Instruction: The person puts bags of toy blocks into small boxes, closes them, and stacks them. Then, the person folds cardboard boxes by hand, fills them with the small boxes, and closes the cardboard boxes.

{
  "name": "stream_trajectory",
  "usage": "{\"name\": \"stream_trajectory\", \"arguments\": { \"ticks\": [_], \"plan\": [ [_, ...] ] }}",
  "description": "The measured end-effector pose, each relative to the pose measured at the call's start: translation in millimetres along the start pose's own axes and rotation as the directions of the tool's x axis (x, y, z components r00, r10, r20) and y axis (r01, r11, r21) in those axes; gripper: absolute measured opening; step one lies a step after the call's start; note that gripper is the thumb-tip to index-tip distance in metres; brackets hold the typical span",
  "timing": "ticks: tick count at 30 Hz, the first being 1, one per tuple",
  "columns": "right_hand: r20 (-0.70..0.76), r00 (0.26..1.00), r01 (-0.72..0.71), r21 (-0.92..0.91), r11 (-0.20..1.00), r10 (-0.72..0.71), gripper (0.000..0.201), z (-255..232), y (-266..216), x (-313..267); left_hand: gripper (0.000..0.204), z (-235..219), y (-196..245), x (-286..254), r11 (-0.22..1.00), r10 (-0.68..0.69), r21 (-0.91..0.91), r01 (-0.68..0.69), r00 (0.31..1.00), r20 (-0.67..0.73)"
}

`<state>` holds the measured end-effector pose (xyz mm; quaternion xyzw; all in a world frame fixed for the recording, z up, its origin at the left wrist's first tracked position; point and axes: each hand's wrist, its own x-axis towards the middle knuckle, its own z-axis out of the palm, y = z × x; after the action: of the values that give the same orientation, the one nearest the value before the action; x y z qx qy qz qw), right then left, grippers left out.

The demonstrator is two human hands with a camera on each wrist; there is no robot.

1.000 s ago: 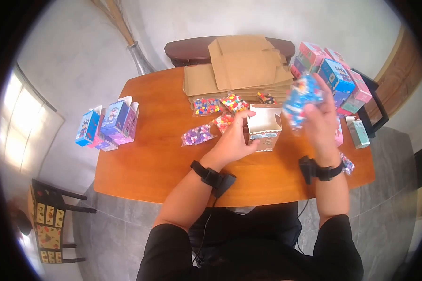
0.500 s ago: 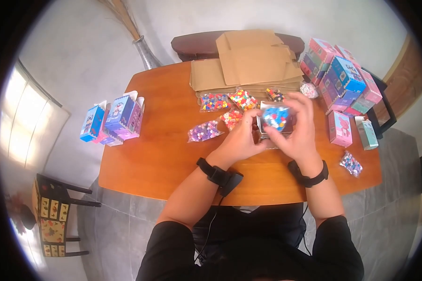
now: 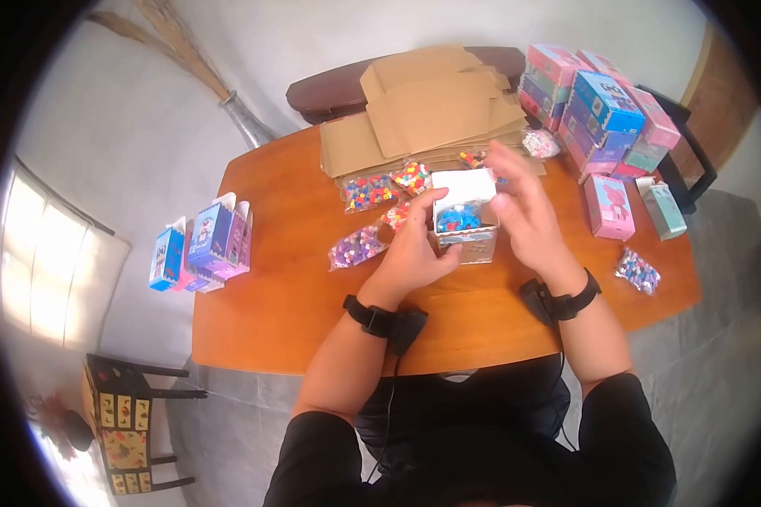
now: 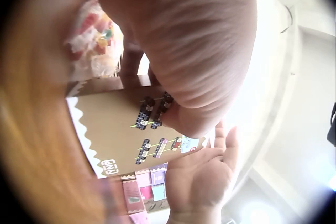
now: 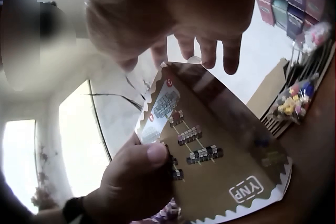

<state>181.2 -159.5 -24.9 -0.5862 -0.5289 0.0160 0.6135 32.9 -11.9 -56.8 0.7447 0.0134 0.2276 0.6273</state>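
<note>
We see the left grip [image 3: 414, 258] curled round the left side of a box [image 3: 475, 248], its thumb on the brown printed face (the right wrist view shows the letters YNP there). The box's top is open, its white flap up at the back, and inside sits a bag of blue pieces [image 3: 458, 220], below the rim. The right grip [image 3: 528, 224] has hold of nothing that we can see: its fingers are extended beside the box's right edge, though we cannot tell whether they touch it. We have the box over the near-middle of the wooden counter [image 3: 271, 296]. Left of it lies a bag of purple pieces [image 3: 359, 247]; well to the right stand a pink box [image 3: 610, 207] and a green box [image 3: 665, 209].
</note>
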Motion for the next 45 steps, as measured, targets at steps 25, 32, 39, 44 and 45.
{"name": "stream_trajectory", "arguments": {
  "ticks": [25,32,39,44,45],
  "plan": [
    [0.124,0.992,-0.089,0.463,0.882,0.035,0.020,14.7,9.9,-6.4,0.042,-7.4,0.0,6.0,0.848,0.420,0.349,-0.399,0.907,0.017],
    [0.161,0.979,-0.179,0.405,0.897,0.123,0.011,14.6,9.4,-5.6,0.032,-9.1,1.8,5.9,0.857,0.421,0.318,-0.406,0.907,0.022],
    [0.204,0.975,-0.152,0.357,0.921,0.082,0.009,12.2,10.8,-5.3,0.026,-0.5,10.6,4.6,0.843,0.440,0.355,-0.404,0.897,-0.025],
    [0.230,0.972,-0.098,0.228,0.969,0.044,0.012,6.7,10.6,-3.4,0.023,-2.7,3.0,5.3,0.837,0.451,0.363,-0.409,0.892,-0.037],
    [0.245,0.969,-0.071,0.174,0.982,0.027,0.022,5.3,10.4,-3.0,0.022,-5.0,2.0,5.7,0.781,0.480,0.454,-0.428,0.877,0.002]
  ]
}}
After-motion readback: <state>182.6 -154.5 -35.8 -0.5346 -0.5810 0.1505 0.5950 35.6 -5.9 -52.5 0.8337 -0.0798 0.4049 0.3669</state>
